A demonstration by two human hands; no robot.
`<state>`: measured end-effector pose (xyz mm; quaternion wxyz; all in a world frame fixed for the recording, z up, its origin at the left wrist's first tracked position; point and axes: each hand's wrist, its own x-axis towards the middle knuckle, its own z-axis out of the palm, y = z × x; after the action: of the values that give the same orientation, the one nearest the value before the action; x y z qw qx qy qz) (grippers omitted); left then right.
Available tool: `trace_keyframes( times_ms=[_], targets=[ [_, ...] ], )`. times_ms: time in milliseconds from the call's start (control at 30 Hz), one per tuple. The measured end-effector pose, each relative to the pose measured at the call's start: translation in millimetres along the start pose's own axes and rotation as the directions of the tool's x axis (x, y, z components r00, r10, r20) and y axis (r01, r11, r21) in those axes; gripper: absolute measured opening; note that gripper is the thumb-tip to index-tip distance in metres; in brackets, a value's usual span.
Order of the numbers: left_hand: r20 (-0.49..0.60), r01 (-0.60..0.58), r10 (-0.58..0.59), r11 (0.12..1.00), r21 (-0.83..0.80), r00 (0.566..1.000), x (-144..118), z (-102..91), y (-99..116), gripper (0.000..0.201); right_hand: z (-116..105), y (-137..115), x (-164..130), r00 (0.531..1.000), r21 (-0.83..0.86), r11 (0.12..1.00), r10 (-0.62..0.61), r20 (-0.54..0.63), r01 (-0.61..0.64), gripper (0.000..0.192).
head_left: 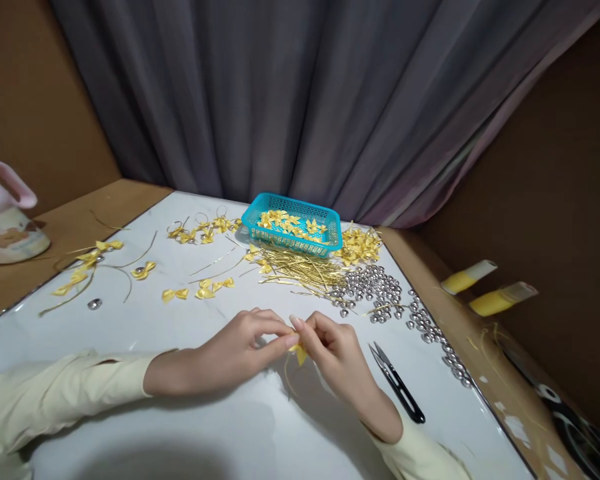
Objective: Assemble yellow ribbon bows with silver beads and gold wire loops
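Yellow ribbon bow [299,353] is being pinched by left hand [235,353] and right hand [337,357]; basket [330,235] at twelve o'clock is holding few, bells [375,288] waiting.

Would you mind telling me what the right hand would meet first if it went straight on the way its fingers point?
Probably the left hand: the right hand points up-left across the yellow bow both hands pinch, their fingertips already almost touching.
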<state>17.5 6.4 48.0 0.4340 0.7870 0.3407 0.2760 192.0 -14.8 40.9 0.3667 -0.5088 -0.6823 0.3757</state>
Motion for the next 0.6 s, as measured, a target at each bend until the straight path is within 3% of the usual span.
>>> trace_keyframes(
  times_ms=[133, 400, 600],
  targets=[
    [0.092, 0.192, -0.183, 0.976, -0.105, 0.979, 1.1, -5.1, 8.6, 0.027, -0.6, -1.0, 0.2, 1.000, -0.012, 1.000, -0.011, -0.006, 0.011, 0.041],
    [0.084, 0.166, -0.155, 0.975, -0.145, 0.984, 1.9, -2.3, 1.8, 0.018, 1.1, -4.0, -0.8, 0.989, -0.162, 0.976, -0.146, -0.007, 0.143, 0.035],
    [0.105, 0.269, -0.253, 0.942, -0.198, 0.962, 2.9, -5.3, 3.7, 0.021, -4.3, -4.9, 1.6, 0.997, -0.117, 0.990, -0.078, -0.014, 0.076, 0.039]
  ],
)
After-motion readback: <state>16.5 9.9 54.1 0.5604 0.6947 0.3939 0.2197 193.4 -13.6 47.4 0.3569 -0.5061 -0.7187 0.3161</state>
